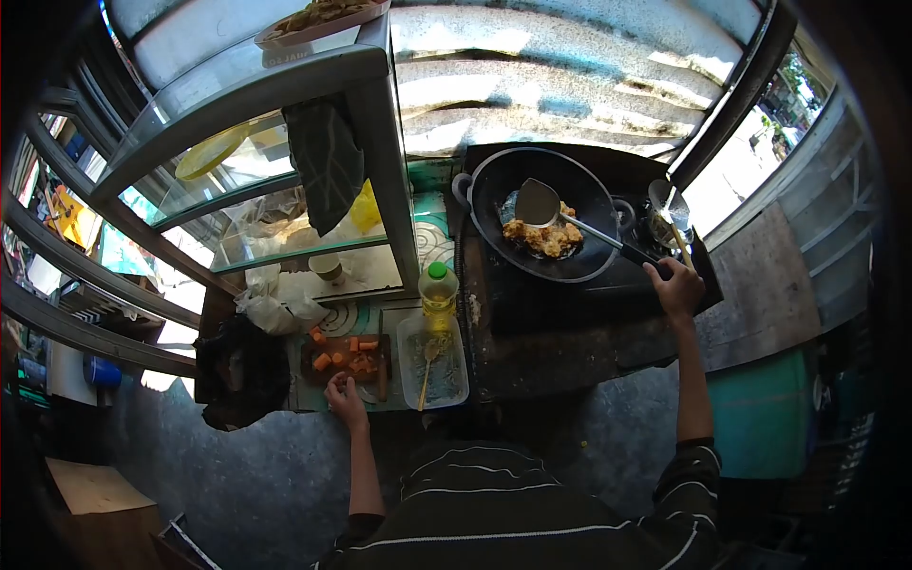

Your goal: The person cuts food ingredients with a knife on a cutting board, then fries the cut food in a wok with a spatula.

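Observation:
My right hand point(676, 285) is closed around the black handle of a metal spatula point(539, 203). The spatula's broad blade rests over browned food point(543, 237) inside a dark wok point(494, 180) on the stove. At the near edge of a wooden cutting board point(328, 373), my left hand point(346, 399) has its fingers curled; whether it holds anything is too small to tell. Orange chunks point(362, 363) lie on the board. A knife-like tool with a brown handle point(383, 366) lies along the board's right side.
A clear plastic tray point(459, 388) with a wooden spoon point(424, 385) sits beside the board, below a green-capped oil bottle point(438, 288). A glass display case point(375, 142) stands at the left. Right of the wok is a small metal pan point(660, 195). A black bag point(242, 370) hangs left.

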`<control>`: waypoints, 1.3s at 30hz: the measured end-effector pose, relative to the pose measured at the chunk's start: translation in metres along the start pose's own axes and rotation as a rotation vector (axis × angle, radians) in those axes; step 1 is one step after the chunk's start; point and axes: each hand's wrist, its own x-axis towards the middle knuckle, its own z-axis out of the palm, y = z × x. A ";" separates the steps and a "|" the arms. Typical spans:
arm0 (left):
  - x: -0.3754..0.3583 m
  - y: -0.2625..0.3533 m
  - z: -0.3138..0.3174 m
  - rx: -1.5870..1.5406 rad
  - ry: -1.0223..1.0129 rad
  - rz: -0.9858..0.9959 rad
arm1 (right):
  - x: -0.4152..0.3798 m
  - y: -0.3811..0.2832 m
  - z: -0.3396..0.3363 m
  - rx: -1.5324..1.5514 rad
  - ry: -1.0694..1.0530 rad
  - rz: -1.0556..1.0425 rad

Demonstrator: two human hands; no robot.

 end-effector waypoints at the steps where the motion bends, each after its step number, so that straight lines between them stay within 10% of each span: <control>1: 0.000 0.002 0.000 0.000 -0.002 0.003 | -0.002 0.000 -0.005 -0.020 0.007 -0.013; 39: 0.001 0.003 0.001 0.012 -0.025 0.032 | -0.038 -0.021 -0.014 -0.041 0.035 0.109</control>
